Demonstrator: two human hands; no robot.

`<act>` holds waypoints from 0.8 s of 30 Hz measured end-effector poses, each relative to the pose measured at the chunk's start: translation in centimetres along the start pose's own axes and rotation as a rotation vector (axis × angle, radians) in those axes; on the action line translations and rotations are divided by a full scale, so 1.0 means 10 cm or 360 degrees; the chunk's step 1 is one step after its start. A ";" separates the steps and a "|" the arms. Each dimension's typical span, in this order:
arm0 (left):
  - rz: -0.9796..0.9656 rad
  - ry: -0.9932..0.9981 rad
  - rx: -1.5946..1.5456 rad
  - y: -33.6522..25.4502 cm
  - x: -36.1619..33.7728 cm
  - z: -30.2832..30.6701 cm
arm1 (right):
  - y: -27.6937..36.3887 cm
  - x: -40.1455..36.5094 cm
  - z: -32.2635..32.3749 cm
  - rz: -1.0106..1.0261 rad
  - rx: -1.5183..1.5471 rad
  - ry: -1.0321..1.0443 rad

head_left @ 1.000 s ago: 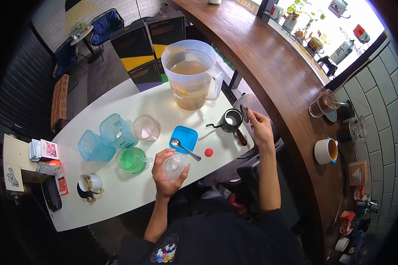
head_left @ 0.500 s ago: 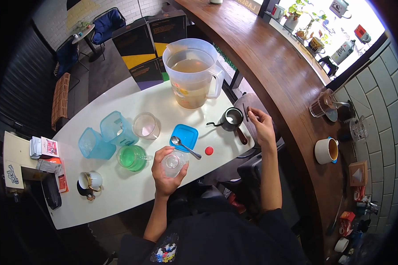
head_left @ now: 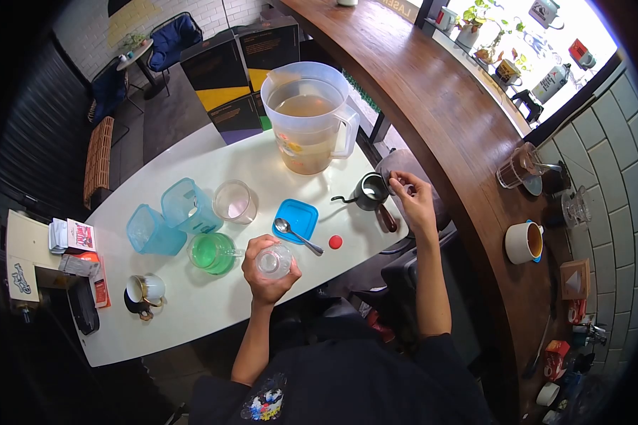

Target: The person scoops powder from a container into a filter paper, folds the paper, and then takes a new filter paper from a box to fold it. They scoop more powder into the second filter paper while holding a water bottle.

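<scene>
While jug (head_left: 308, 150) is holding brownish liquid (head_left: 303, 106), left hand (head_left: 264, 287) is clasping clear round vessel (head_left: 273, 261), right hand (head_left: 418, 202) pinching dark lid (head_left: 392, 187).

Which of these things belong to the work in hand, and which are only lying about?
Seem to belong:
clear container, in the left hand
black kettle, close to the right hand
spoon on blue lid, nearby

Probably lying about:
stacked black boxes
dark blue chair
</scene>
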State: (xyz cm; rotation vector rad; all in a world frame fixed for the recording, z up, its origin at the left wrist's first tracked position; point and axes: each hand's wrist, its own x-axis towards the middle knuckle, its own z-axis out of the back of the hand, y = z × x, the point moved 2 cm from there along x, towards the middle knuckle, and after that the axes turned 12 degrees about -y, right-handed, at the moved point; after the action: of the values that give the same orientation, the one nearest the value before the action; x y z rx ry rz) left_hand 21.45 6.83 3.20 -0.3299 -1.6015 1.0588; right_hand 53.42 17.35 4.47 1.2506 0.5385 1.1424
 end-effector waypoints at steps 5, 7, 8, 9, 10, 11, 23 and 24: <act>-0.0050 -0.0093 0.0007 0.04 0.01 -0.03 | 0.06 -0.01 -0.04 0.0124 -0.0084 -0.0049; -0.0051 -0.0094 0.0011 0.04 0.02 -0.04 | 0.07 0.00 -0.01 0.0122 -0.0076 -0.0093; -0.0054 -0.0095 0.0017 0.04 0.03 -0.03 | 0.07 0.00 0.01 0.0121 -0.0067 -0.0135; -0.0055 -0.0095 0.0017 0.04 0.03 -0.02 | 0.06 0.01 0.02 0.0122 -0.0067 -0.0135; -0.0050 -0.0047 0.0058 0.05 0.04 -0.02 | 0.04 0.02 0.04 0.0123 -0.0077 -0.0165; -0.0045 0.0003 0.0099 0.05 0.04 -0.01 | 0.02 0.02 0.05 0.0123 -0.0087 -0.0195; 0.0040 0.0055 0.0045 0.07 0.07 -0.01 | 0.04 -0.02 0.06 0.0115 -0.0131 -0.0167; 0.0040 0.0056 0.0044 0.06 0.08 -0.01 | 0.06 -0.03 0.07 0.0115 -0.0132 -0.0168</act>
State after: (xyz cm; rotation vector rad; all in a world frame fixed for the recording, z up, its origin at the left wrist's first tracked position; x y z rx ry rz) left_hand 21.12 7.77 3.19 -0.3491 -1.5533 1.0879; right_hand 53.67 16.72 5.15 1.2593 0.3662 1.1402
